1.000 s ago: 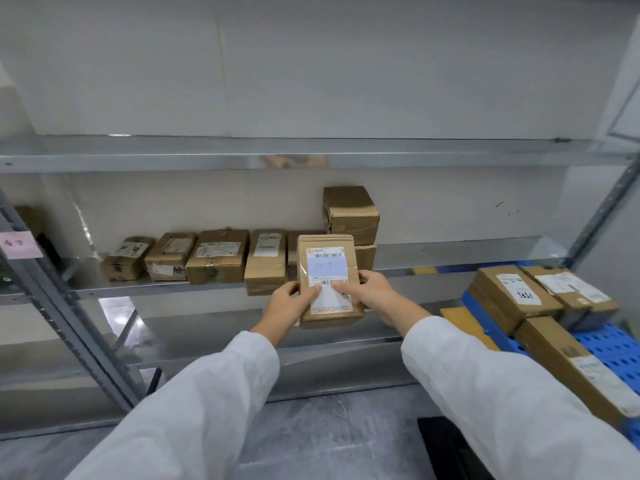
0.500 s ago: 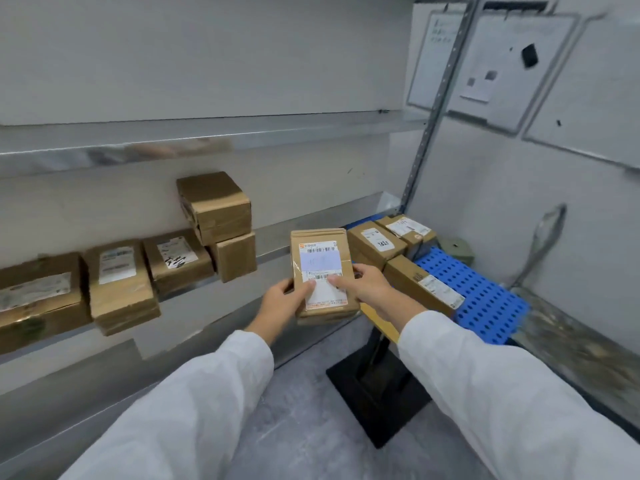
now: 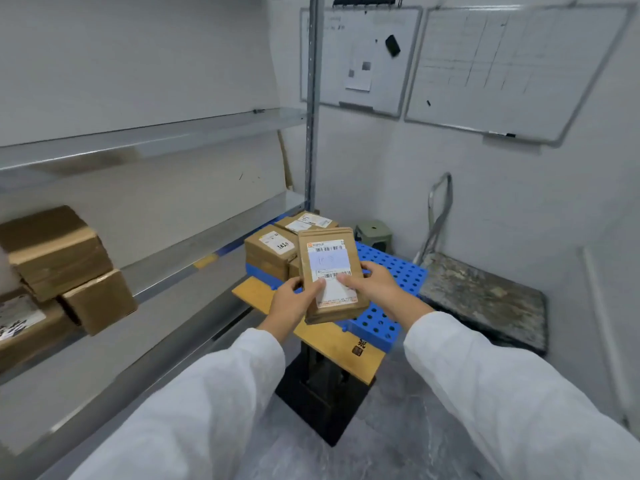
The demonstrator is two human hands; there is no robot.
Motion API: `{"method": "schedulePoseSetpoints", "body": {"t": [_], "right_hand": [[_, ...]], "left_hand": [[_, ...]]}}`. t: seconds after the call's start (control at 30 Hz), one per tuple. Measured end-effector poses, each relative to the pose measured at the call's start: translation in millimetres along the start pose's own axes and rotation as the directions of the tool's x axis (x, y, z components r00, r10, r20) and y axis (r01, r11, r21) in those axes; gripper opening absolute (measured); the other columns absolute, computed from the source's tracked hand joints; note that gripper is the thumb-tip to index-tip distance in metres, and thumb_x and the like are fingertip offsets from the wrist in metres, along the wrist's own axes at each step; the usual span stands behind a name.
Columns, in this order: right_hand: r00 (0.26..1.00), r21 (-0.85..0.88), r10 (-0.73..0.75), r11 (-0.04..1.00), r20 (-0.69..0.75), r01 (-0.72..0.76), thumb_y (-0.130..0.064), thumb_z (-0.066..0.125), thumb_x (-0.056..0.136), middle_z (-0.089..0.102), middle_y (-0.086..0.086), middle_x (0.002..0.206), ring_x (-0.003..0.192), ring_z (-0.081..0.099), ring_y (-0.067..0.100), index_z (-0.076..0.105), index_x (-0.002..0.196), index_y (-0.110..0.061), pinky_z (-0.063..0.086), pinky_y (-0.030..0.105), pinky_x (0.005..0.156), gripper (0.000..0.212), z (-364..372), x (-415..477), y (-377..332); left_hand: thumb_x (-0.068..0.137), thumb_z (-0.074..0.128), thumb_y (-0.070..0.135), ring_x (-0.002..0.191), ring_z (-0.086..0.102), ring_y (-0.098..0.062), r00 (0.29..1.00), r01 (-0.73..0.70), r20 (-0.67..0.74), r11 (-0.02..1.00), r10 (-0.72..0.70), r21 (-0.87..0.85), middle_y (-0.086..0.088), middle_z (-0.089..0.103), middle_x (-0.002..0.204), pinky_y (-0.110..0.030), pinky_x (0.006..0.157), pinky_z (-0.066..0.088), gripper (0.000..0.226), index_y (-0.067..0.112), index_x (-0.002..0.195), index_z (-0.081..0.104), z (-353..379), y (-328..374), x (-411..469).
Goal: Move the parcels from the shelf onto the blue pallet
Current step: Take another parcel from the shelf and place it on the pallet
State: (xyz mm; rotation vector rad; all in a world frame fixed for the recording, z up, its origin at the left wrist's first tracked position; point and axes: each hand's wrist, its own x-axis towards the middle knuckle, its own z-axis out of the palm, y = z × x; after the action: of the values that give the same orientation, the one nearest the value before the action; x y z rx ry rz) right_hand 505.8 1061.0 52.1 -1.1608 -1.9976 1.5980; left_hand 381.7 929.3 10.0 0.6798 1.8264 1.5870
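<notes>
Partway: fingers of left hand [image 3: 292,301] and right hand [image 3: 374,287] gripped one parcel [image 3: 330,268] over the blue pallet [image 3: 377,329], stacked parcels [image 3: 273,249] just beyond them, more boxes [image 3: 59,251] waited on the shelf [image 3: 207,244] left of them.

No wording legible. Parcel [image 3: 332,275], centre frame: white label [image 3: 330,268] with two barcodes, orange logo, print too small. Stacked parcel [image 3: 270,251] behind: dark handwritten marks, unreadable. Wooden board [image 3: 329,339], lower centre: dark stamp, indistinct. Whiteboard [image 3: 360,60], upper centre: faint scrawl.
</notes>
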Motion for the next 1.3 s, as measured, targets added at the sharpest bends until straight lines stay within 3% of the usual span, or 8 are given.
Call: {"method": "schedulePoseSetpoints", "body": {"t": [0.27, 0.47, 0.67, 0.83, 0.97, 1.1, 1.2, 1.3], "right_hand": [[0.996, 0.017, -0.065, 0.998, 0.053, 0.064, -0.028, 0.075, 0.083, 0.069, 0.001, 0.114, 0.098, 0.068, 0.018, 0.06, 0.122, -0.019, 0.056, 0.04, 0.088, 0.044, -112, 54, 23], [0.991, 0.03, -0.114, 0.993, 0.072, 0.112, -0.026, 0.075, 0.083, 0.069, 0.001, 0.112, 0.096, 0.068, 0.016, 0.061, 0.114, -0.02, 0.057, 0.038, 0.085, 0.034, -168, 91, 34], [0.987, 0.017, -0.11, 0.994, 0.121, 0.109, -0.023, 0.074, 0.084, 0.068, 0.001, 0.116, 0.099, 0.067, 0.017, 0.061, 0.118, -0.02, 0.057, 0.039, 0.087, 0.037, -192, 124, 46], [0.984, -0.033, -0.087, 0.995, 0.154, 0.093, -0.025, 0.073, 0.085, 0.067, 0.002, 0.118, 0.102, 0.066, 0.018, 0.059, 0.123, -0.017, 0.055, 0.04, 0.09, 0.041, -192, 159, 47], [0.978, -0.089, -0.087, 0.99, 0.189, 0.105, -0.026, 0.073, 0.084, 0.066, 0.003, 0.119, 0.102, 0.065, 0.018, 0.058, 0.125, -0.017, 0.055, 0.04, 0.091, 0.044, -187, 202, 38], [0.97, -0.157, -0.074, 0.981, 0.233, 0.113, -0.026, 0.073, 0.084, 0.064, 0.001, 0.12, 0.106, 0.064, 0.019, 0.056, 0.128, -0.017, 0.053, 0.04, 0.093, 0.048, -173, 254, 25], [0.952, -0.175, -0.064, 0.977, 0.299, 0.12, -0.022, 0.072, 0.085, 0.065, 0.002, 0.119, 0.101, 0.064, 0.016, 0.058, 0.125, -0.015, 0.055, 0.031, 0.086, 0.043, -152, 294, 16], [0.934, -0.192, -0.039, 0.975, 0.356, 0.114, -0.02, 0.071, 0.086, 0.064, -0.005, 0.11, 0.085, 0.062, 0.003, 0.058, 0.122, -0.018, 0.049, 0.014, 0.062, 0.038, -132, 328, 11]], "left_hand": [[0.086, 0.069, 0.047, 0.096, 0.065, -0.004, 1.0, -0.015, -0.008, 0.997, 0.015, 0.081, 0.008, 0.069, 0.113, -0.016, 0.071, 0.051, 0.044, 0.024, 0.122, 0.059, 112, 22, 44], [0.087, 0.068, 0.044, 0.073, 0.061, 0.01, 0.998, -0.024, -0.063, 0.996, 0.029, 0.086, 0.02, 0.062, 0.093, -0.004, 0.048, 0.044, 0.033, 0.029, 0.113, 0.054, 174, 32, 72], [0.09, 0.066, 0.041, 0.07, 0.063, 0.013, 0.994, -0.001, -0.106, 0.996, 0.011, 0.094, 0.021, 0.061, 0.093, -0.004, 0.048, 0.044, 0.035, 0.024, 0.119, 0.057, 205, 28, 92], [0.091, 0.065, 0.038, 0.08, 0.063, 0.007, 0.992, 0.007, -0.123, 0.997, 0.002, 0.076, 0.005, 0.067, 0.112, -0.006, 0.055, 0.048, 0.035, 0.02, 0.119, 0.059, 211, 21, 125], [0.09, 0.064, 0.044, 0.108, 0.061, -0.014, 0.986, 0.011, -0.166, 0.994, 0.007, 0.107, -0.003, 0.059, 0.128, -0.029, 0.091, 0.052, 0.052, 0.013, 0.131, 0.057, 208, 16, 161], [0.092, 0.063, 0.04, 0.094, 0.061, -0.003, 0.979, 0.019, -0.203, 0.999, -0.01, 0.042, 0.002, 0.064, 0.119, -0.01, 0.066, 0.047, 0.043, 0.013, 0.126, 0.06, 203, 7, 202], [0.092, 0.063, 0.036, 0.099, 0.063, -0.012, 0.96, 0.066, -0.273, 0.998, -0.065, -0.007, -0.003, 0.066, 0.119, -0.018, 0.077, 0.047, 0.04, 0.01, 0.123, 0.062, 193, -2, 233], [0.092, 0.065, 0.033, 0.094, 0.061, -0.01, 0.934, 0.114, -0.337, 0.992, -0.123, -0.047, -0.002, 0.065, 0.116, -0.02, 0.077, 0.045, 0.034, 0.011, 0.118, 0.059, 185, -11, 263]]}}
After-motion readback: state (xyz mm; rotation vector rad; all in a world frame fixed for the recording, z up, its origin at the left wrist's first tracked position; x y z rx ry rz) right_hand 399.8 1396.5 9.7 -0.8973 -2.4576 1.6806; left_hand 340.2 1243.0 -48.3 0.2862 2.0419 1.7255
